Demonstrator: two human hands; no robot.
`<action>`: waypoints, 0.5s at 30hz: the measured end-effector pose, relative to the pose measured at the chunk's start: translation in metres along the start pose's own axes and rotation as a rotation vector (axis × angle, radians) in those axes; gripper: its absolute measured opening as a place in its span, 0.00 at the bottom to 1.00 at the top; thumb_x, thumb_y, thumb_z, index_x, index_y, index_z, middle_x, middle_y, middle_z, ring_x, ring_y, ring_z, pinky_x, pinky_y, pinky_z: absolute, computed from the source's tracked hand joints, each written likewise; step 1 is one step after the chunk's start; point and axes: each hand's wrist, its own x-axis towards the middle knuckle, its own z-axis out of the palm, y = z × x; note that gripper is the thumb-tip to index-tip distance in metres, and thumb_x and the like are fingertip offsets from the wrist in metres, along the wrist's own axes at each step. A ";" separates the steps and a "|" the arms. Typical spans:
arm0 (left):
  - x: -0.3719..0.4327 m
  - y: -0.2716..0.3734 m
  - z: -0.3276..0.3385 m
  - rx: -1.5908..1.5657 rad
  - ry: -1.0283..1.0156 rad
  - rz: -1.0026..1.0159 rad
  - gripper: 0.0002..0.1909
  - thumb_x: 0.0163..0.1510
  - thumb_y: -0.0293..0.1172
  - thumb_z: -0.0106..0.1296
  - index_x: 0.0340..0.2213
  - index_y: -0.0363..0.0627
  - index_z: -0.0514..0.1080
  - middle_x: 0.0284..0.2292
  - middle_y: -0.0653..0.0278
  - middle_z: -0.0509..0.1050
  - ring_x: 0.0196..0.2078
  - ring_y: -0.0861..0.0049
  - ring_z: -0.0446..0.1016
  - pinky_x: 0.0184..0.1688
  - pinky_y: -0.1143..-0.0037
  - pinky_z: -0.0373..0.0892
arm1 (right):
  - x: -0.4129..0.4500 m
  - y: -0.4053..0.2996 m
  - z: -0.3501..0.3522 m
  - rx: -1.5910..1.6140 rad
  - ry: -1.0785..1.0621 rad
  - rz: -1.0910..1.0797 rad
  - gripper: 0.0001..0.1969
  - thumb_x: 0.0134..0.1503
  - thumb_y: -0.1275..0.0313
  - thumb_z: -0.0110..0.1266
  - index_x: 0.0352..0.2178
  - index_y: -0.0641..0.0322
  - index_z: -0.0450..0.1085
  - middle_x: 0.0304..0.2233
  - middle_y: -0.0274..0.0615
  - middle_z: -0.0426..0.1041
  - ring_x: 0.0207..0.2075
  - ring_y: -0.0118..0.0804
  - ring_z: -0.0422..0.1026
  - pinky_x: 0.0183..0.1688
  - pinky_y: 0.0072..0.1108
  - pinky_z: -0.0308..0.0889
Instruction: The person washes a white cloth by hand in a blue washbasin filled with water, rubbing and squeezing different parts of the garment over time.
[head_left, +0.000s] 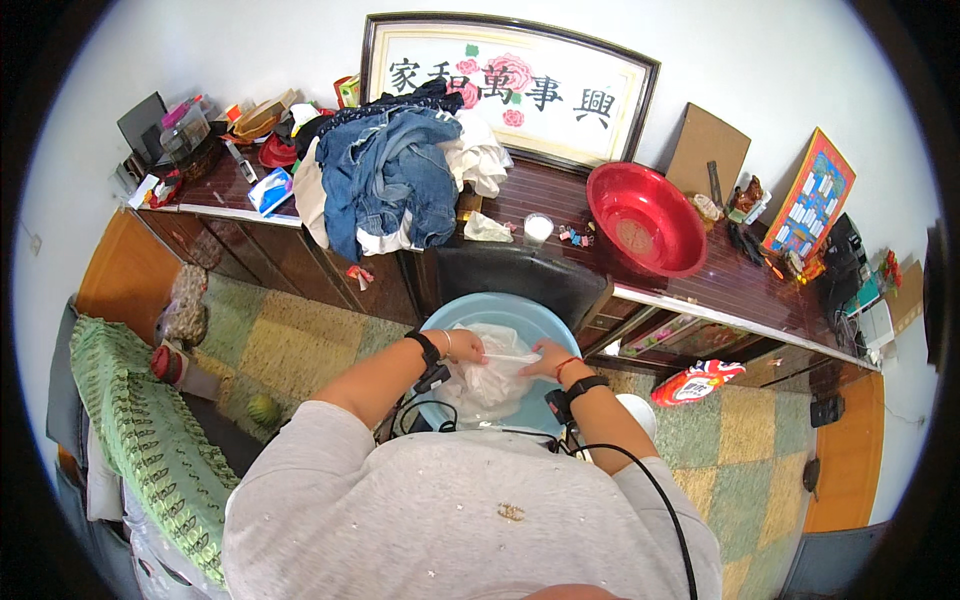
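A light blue plastic basin (551, 326) lies before me, with a wet-looking white cloth (487, 382) bunched up inside it. At the upper left of the cloth, my left hand (466, 346) grips its edge. My right hand (551, 360) holds the same cloth at its right side, and a fold is stretched between the two hands. Both wrists carry black straps with small devices. The lower part of the basin is partly hidden by my grey shirt and some black cables.
On the long dark wooden cabinet (555, 191) are a pile of jeans and other clothes (390, 172), a red plastic basin (649, 217) and a glass of white contents (538, 227). A black chair (517, 277) stands behind the blue basin. A red package (697, 382) is at the right.
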 end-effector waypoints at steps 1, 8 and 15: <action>-0.006 0.001 0.001 0.001 -0.004 -0.002 0.22 0.55 0.51 0.52 0.39 0.45 0.75 0.34 0.67 0.75 0.39 0.76 0.71 0.46 0.72 0.68 | -0.010 -0.005 -0.006 0.003 0.032 -0.015 0.37 0.34 0.50 0.70 0.43 0.63 0.71 0.44 0.51 0.73 0.47 0.47 0.71 0.50 0.29 0.65; 0.017 -0.015 0.024 -0.609 0.342 0.283 0.21 0.62 0.47 0.42 0.43 0.42 0.70 0.34 0.65 0.73 0.35 0.77 0.69 0.41 0.73 0.67 | -0.041 -0.048 -0.032 0.216 0.173 -0.291 0.15 0.48 0.66 0.62 0.34 0.66 0.72 0.28 0.40 0.73 0.31 0.33 0.71 0.39 0.24 0.66; 0.011 0.077 0.035 -1.361 0.520 0.280 0.21 0.63 0.50 0.37 0.39 0.45 0.69 0.34 0.65 0.74 0.35 0.73 0.72 0.38 0.71 0.69 | -0.042 -0.107 -0.017 0.681 0.454 -0.491 0.12 0.51 0.69 0.58 0.35 0.66 0.69 0.30 0.41 0.73 0.33 0.32 0.70 0.38 0.23 0.66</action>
